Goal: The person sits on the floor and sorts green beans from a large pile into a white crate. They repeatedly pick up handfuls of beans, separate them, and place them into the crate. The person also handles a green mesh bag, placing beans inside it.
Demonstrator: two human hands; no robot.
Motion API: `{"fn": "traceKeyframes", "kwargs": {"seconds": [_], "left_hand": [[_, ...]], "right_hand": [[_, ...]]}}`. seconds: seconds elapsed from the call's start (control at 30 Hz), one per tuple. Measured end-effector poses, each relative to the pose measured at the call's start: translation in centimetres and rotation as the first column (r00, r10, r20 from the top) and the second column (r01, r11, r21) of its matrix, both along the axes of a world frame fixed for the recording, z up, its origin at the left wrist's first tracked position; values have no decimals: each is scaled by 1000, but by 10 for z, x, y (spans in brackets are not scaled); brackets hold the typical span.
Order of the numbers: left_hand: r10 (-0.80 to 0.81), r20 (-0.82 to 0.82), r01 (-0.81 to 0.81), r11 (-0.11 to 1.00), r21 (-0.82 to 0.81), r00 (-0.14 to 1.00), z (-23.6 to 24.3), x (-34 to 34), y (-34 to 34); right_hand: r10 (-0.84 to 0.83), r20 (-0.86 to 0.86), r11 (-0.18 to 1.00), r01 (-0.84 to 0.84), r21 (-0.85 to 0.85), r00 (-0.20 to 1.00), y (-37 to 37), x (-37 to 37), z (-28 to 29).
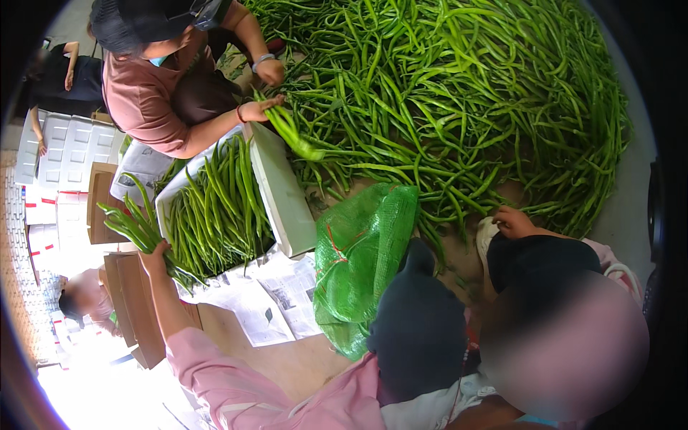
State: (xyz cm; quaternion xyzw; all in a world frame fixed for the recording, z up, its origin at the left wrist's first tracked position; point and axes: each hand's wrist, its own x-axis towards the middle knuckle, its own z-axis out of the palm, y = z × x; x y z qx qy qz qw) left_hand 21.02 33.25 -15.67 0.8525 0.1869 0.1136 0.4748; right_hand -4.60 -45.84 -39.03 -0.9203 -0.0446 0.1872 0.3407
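In my left hand (154, 258) is a bundle of long green chili peppers (136, 221), gripped around its middle at the near left corner of a white foam box (283, 190). Rows of the same peppers (222, 204) fill that box. My right hand (512, 222) is beyond my dark-clad knee, at the near edge of a large heap of loose peppers (430, 93). Its fingers are loosely bent and apart, with nothing visible in them. A green mesh sack (365, 258) lies between the box and my other knee.
Across the box a co-worker in a pink shirt (140, 100) holds a pepper bundle (294, 132). Newspaper sheets (265, 301) lie under and before the box. Cardboard cartons (132, 308) and white foam boxes (68, 147) stand at left, with other people near them.
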Motion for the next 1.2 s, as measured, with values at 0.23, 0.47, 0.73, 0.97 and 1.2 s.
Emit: {"fn": "traceKeyframes", "kwargs": {"seconds": [0.23, 0.47, 0.73, 0.97, 1.2], "left_hand": [[-112, -567, 182, 981, 69, 816, -106, 42, 1], [47, -559, 418, 613, 670, 828, -116, 53, 25], [154, -141, -9, 705, 709, 978, -168, 36, 30], [131, -243, 139, 532, 835, 961, -169, 77, 38], [-38, -23, 34, 331, 943, 999, -151, 89, -107]], "right_hand": [[-148, -140, 975, 120, -186, 979, -29, -15, 32], [-190, -159, 967, 156, -203, 969, -26, -19, 35], [-199, -171, 971, 171, -165, 965, -13, 3, 34], [-62, -122, 984, 41, -173, 991, -27, 1, 18], [-181, -123, 964, 152, -218, 976, -40, -28, 26]]}}
